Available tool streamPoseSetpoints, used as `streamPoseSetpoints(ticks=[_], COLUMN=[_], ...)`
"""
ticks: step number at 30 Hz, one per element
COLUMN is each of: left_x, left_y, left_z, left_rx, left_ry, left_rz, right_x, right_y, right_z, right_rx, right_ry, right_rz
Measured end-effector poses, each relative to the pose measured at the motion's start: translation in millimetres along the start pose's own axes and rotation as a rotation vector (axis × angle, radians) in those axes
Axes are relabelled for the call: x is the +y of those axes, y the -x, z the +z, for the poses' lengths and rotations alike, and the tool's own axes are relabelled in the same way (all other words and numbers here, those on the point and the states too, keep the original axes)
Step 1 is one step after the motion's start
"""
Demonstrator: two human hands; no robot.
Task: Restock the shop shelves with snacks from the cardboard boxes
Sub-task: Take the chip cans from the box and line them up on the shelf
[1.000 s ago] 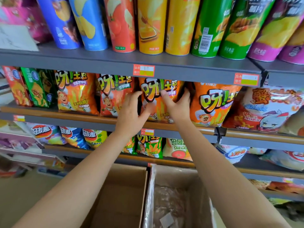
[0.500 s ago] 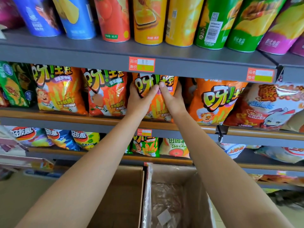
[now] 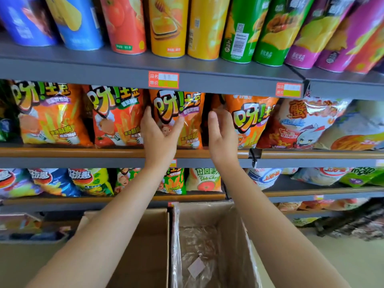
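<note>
Shop shelves (image 3: 207,80) fill the view, the middle shelf lined with snack bags along its front edge. An orange bag (image 3: 182,113) stands upright there; the left hand (image 3: 160,138) holds its lower left side, thumb across the front. Just right, the right hand (image 3: 222,134) is flat-fingered against the neighbouring bag (image 3: 251,119). Below stand two cardboard boxes (image 3: 207,242).

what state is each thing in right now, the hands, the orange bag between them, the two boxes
left hand: on the bag's front, thumb and fingers spread round it
right hand: open, at the bag's right edge
orange chip bag: upright on the middle shelf
left cardboard box: open, nothing visible inside
right cardboard box: open, clear plastic liner inside
</note>
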State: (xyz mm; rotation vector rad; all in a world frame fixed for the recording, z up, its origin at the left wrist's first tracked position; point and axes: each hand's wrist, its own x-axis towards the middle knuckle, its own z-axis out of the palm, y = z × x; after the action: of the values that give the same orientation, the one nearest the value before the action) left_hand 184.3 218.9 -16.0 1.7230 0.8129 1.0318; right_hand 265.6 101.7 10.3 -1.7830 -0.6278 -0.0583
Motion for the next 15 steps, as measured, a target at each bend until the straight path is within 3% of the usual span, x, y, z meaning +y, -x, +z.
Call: streamPoseSetpoints(ticks=[2, 4, 7, 12, 15], left_x=[6.2, 12.3, 28.1, 55.6, 54.2], left_y=[39.2, 66.2, 74.2, 52.2, 45.3], left_z=[2.8, 16.3, 48.1, 112.1, 142.0], left_rx=[0.075, 0.002, -0.227, -0.361, -0.332], left_ry=[0.007, -0.015, -0.005, 0.022, 0.086], left_rz=[0.2, 0.339, 0.246, -0.04, -0.113], right_x=[5.9, 16.0, 31.5, 50.6, 65.7], right_y=[12.6, 11.0, -7.5, -37.2, -52.8], right_z=[-23.1, -44.7, -73.9, -105.0, -114.1], right_rx=[0.147, 0.285, 0.338, 0.018, -0.194], right_ry=[0.034, 0.058, 0.11, 0.043, 0.008], right_rz=[-0.054, -0.046, 0.033, 0.168, 0.286])
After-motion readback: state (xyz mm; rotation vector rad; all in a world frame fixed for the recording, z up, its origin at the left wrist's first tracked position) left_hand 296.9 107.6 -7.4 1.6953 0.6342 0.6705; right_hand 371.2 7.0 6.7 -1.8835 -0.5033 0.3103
